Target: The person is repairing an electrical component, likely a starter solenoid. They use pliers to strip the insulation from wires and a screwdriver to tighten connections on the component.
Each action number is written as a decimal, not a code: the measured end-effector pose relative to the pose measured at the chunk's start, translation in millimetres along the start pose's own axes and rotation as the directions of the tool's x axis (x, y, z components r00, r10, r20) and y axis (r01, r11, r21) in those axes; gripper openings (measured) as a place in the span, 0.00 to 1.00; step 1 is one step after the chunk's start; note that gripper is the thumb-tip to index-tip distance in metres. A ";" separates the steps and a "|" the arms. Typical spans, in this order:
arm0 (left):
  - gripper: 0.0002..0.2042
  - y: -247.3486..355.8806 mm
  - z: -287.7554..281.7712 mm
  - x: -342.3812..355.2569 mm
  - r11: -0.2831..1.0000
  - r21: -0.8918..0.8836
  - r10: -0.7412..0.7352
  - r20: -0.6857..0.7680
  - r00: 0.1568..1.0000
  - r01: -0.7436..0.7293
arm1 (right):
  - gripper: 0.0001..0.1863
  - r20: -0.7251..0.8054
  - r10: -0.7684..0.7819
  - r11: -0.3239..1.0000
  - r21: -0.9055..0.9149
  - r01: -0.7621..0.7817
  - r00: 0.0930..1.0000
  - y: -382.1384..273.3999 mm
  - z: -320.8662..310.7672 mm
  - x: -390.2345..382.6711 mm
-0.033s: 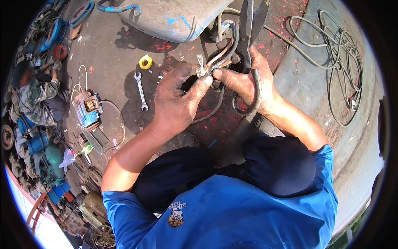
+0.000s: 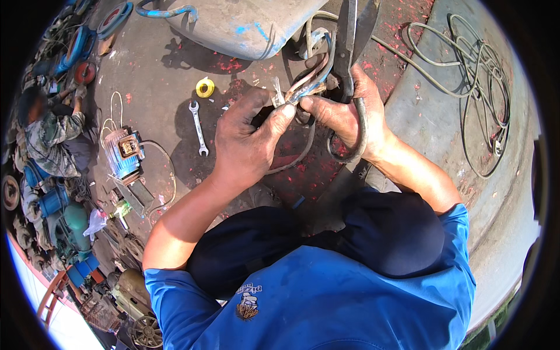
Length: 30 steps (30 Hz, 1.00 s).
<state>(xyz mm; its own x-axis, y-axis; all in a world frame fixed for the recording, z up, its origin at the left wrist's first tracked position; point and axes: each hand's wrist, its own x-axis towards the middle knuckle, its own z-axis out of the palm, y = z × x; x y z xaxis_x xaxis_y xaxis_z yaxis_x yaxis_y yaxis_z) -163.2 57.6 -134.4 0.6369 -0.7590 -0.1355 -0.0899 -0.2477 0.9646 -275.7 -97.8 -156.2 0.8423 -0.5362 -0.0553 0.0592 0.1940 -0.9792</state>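
Note:
My left hand (image 2: 248, 140) is closed in a pinch at the ends of several electrical wires (image 2: 311, 84), with blue and pinkish insulation. A small clear strip (image 2: 277, 88) stands up beside its fingertips. Black-handled shears (image 2: 345, 49) hang in my right hand (image 2: 344, 119), one handle loop around its palm and the blades pointing away from me. The right thumb presses at the same wire ends, close to the left thumb. Fingers behind the wires are partly hidden. A grey cable loops below the hands.
On the ground left of my hands lie a yellow tape roll (image 2: 205, 87) and an open-ended wrench (image 2: 199, 128). Farther left are a blue motor (image 2: 123, 154) and a crouching person (image 2: 55, 134) among machine parts. A grey metal body (image 2: 233, 29) stands ahead; coiled cable (image 2: 481, 76) lies right.
My left hand has shifted slightly to the left, and the clear strip leans more to the left. More of the blue wire shows between the thumbs. The right hand stays nearly still.

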 end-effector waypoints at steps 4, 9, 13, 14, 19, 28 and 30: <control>0.06 3.9 2.7 2.8 0.953 -0.236 -0.201 -0.032 0.979 0.188 | 0.23 0.001 0.084 0.995 0.057 -0.083 0.997 0.5 -3.3 1.6; 0.06 6.3 1.9 4.2 0.926 -0.262 -0.280 0.004 0.960 0.271 | 0.24 -0.038 -0.046 0.986 0.159 0.052 0.998 5.6 0.9 1.0; 0.05 0.7 4.2 2.7 0.970 -0.145 -0.201 -0.025 0.979 0.195 | 0.25 -0.048 0.068 0.996 0.055 -0.066 0.997 -5.6 -6.5 3.6; 0.05 0.2 2.6 2.4 0.975 -0.118 -0.189 -0.015 0.982 0.186 | 0.26 -0.063 0.065 0.998 0.002 -0.065 0.996 -2.2 -8.6 3.5; 0.06 -0.2 6.7 2.6 0.903 -0.362 -0.283 -0.093 0.955 0.232 | 0.28 -0.063 0.048 0.999 0.005 -0.048 0.997 0.0 -8.2 -2.2; 0.10 -3.4 10.2 2.0 0.961 -0.207 -0.184 0.008 0.983 0.182 | 0.27 -0.001 -0.058 0.997 -0.044 0.058 0.998 -0.7 -9.0 -6.0; 0.11 -1.7 4.8 2.8 0.983 -0.057 -0.173 0.000 0.985 0.172 | 0.27 -0.021 -0.025 0.998 -0.058 0.024 0.999 -0.6 -8.5 -4.8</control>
<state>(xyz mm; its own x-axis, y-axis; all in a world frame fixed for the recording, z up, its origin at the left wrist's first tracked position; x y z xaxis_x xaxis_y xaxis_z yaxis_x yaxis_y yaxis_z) -164.9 53.0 -137.4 0.6431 -0.7045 -0.3000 0.0648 -0.3402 0.9381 -284.4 -102.3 -157.0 0.8290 -0.5581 -0.0351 0.0481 0.1337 -0.9899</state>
